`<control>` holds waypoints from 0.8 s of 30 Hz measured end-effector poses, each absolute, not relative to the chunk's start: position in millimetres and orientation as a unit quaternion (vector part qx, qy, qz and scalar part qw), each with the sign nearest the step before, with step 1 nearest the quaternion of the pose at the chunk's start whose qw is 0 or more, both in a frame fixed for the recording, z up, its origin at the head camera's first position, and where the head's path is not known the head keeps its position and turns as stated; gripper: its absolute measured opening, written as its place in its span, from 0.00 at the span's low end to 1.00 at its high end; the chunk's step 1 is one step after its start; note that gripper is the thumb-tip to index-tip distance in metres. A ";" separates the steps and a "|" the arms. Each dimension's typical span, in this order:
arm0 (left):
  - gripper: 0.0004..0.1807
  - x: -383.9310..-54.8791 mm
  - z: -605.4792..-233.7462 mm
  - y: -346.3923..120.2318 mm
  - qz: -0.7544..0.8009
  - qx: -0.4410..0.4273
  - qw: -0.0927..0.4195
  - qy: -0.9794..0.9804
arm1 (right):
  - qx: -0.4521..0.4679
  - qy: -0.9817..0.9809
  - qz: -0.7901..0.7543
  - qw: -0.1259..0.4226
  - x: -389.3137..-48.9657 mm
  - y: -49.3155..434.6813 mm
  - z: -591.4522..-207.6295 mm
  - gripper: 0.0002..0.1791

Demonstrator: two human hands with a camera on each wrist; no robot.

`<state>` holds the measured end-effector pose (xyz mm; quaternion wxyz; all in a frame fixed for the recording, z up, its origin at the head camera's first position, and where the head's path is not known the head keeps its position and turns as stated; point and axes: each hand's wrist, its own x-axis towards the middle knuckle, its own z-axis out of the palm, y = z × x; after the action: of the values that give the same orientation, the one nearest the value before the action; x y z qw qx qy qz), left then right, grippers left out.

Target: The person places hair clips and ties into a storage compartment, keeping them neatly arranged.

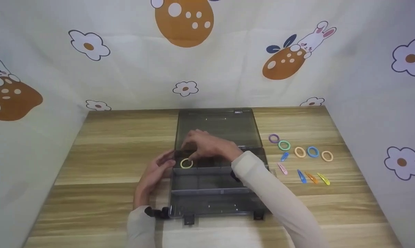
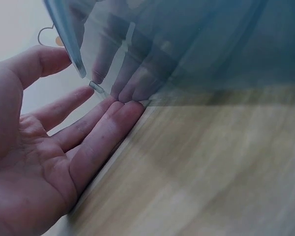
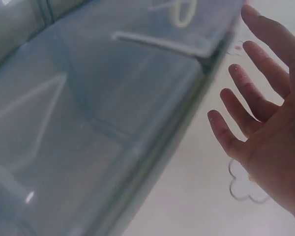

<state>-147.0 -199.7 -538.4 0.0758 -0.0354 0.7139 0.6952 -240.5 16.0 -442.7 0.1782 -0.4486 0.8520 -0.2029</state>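
Note:
A dark translucent organizer box [image 1: 214,190] lies with its lid [image 1: 217,127] folded back. In its far-left compartment is a pale yellow hair tie [image 1: 186,163], also visible as a blurred loop [image 3: 183,12] at the top of the right wrist view. My right hand [image 1: 207,144] hovers over the back compartments, fingertips close to that hair tie; its fingers are spread and hold nothing in the right wrist view. On the box's left side rests my left hand [image 1: 153,174], thumb at the rim and fairly straight fingers against the outer wall [image 2: 226,49].
Right of the box lie several ring hair ties, among them a purple one [image 1: 274,138], a green one [image 1: 284,145] and a blue one [image 1: 312,152]. Nearer are several snap hair clips, including pink [image 1: 282,168] and yellow [image 1: 323,178] ones. Patterned cloth [image 1: 135,75] surrounds the wooden table [image 1: 104,165].

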 end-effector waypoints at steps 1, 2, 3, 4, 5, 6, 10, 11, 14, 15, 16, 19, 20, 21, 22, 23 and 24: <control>0.28 -146.9 -538.8 -199.6 0.696 -0.036 0.075 0.713 | -0.449 0.850 -0.212 0.176 -240.7 19.7 -440.3 0.24; 0.28 -146.9 -539.0 -199.6 0.696 -0.039 0.076 0.712 | -0.449 0.849 -0.220 0.173 -240.7 23.7 -437.8 0.23; 0.28 -146.6 -539.1 -199.7 0.696 -0.041 0.076 0.713 | -0.448 0.847 -0.229 0.171 -240.6 27.9 -435.3 0.23; 0.28 -146.6 -539.4 -200.0 0.696 -0.042 0.075 0.713 | -0.448 0.845 -0.239 0.167 -240.2 32.1 -432.5 0.23; 0.28 -146.6 -539.7 -200.3 0.696 -0.042 0.074 0.713 | -0.448 0.843 -0.249 0.164 -239.8 36.3 -429.8 0.23; 0.28 -146.6 -539.9 -200.7 0.695 -0.042 0.073 0.714 | -0.445 0.843 -0.257 0.161 -239.0 40.6 -427.1 0.22; 0.28 -145.6 -540.7 -202.3 0.689 -0.046 0.070 0.720 | -0.435 0.841 -0.291 0.138 -235.0 58.0 -418.4 0.20; 0.28 -145.7 -540.9 -202.5 0.687 -0.047 0.069 0.722 | -0.430 0.842 -0.299 0.128 -234.1 62.4 -416.8 0.19; 0.29 -145.8 -541.4 -202.7 0.683 -0.046 0.067 0.726 | -0.411 0.847 -0.323 0.093 -232.7 77.0 -414.3 0.18; 0.29 -145.6 -541.5 -202.5 0.683 -0.047 0.067 0.726 | -0.402 0.849 -0.333 0.085 -232.5 82.4 -413.9 0.18; 0.28 -145.8 -541.6 -202.3 0.685 -0.045 0.069 0.724 | -0.391 0.851 -0.342 0.076 -232.4 88.2 -414.1 0.18; 0.29 -145.9 -541.3 -201.2 0.689 -0.048 0.073 0.720 | -0.362 0.852 -0.375 0.055 -233.0 107.1 -416.2 0.18; 0.29 -146.1 -541.0 -200.8 0.688 -0.048 0.072 0.721 | -0.354 0.850 -0.387 0.046 -233.2 113.7 -416.7 0.18; 0.29 -146.5 -540.7 -200.2 0.688 -0.049 0.073 0.721 | -0.347 0.848 -0.399 0.035 -233.8 120.3 -417.4 0.17; 0.29 -147.2 -540.6 -199.8 0.687 -0.051 0.073 0.721 | -0.342 0.848 -0.405 0.018 -234.7 126.9 -418.4 0.17; 0.29 -147.5 -540.2 -199.2 0.685 -0.050 0.071 0.724 | -0.337 0.845 -0.414 0.001 -235.5 133.5 -419.1 0.16; 0.29 -147.9 -539.9 -199.0 0.684 -0.051 0.072 0.724 | -0.333 0.844 -0.420 -0.016 -236.6 140.0 -420.0 0.16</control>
<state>-147.9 -199.0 -539.9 0.0723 -0.0507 0.7240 0.6842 -236.6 140.0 -420.0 -0.0159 -0.3325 0.8443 -0.4199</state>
